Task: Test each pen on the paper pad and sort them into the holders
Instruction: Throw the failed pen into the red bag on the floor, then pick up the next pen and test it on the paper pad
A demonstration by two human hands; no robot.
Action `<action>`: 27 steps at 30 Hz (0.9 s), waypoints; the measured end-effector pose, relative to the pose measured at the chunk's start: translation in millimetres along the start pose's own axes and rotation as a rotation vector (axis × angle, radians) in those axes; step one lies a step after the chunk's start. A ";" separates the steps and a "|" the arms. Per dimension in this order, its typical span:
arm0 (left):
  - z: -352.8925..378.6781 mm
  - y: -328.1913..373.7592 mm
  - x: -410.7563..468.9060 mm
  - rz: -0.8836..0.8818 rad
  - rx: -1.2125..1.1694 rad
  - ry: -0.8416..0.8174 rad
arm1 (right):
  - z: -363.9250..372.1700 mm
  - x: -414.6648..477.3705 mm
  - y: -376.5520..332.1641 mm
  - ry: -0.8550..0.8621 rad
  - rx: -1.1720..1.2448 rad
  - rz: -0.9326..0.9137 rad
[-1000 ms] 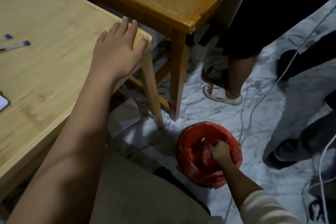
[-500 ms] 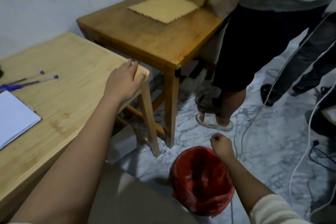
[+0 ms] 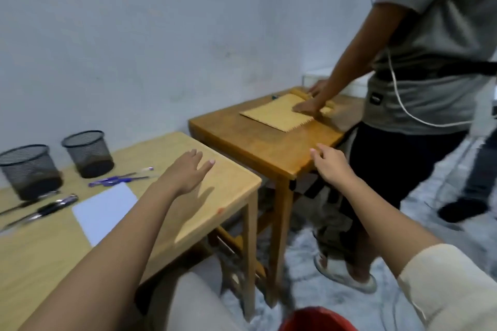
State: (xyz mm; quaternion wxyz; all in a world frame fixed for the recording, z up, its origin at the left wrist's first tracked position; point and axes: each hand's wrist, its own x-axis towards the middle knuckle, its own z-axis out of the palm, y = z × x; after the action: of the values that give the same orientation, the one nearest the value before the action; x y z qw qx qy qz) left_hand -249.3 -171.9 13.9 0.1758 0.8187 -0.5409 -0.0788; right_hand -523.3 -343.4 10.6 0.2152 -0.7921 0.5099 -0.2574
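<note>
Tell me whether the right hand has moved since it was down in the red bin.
Yes. The right hand has risen out of the red bin and now hangs open beside the darker table's near corner.

The person's bare left hand (image 3: 185,173) and left forearm show no sleeve, watch or ring. The bare right hand (image 3: 332,166) leads back to a cream-coloured, soft fabric sleeve (image 3: 454,285) pushed up the forearm. Light grey-beige trousers (image 3: 193,303) cover the lap.

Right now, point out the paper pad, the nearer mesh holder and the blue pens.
paper pad (image 3: 107,211), head view, bare middle of the sheet
nearer mesh holder (image 3: 29,170), head view, mesh wall
blue pens (image 3: 113,181), head view, barrels
</note>
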 end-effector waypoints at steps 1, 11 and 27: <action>-13.0 -11.3 -6.2 -0.026 0.001 0.024 | 4.5 3.9 -22.4 -0.010 -0.007 -0.050; -114.4 -154.3 -113.6 -0.380 0.053 0.279 | 130.3 -3.0 -223.9 -0.244 0.020 -0.566; -69.9 -276.6 -246.3 -0.867 -0.013 0.257 | 307.0 -102.9 -378.7 -0.571 -0.026 -1.051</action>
State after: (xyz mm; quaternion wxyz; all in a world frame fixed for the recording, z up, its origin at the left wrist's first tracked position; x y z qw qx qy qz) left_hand -88.8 164.9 -39.7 0.1975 0.9717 -0.1214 -0.0463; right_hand -102.5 -78.1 -18.1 0.1779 -0.9786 -0.0252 -0.1002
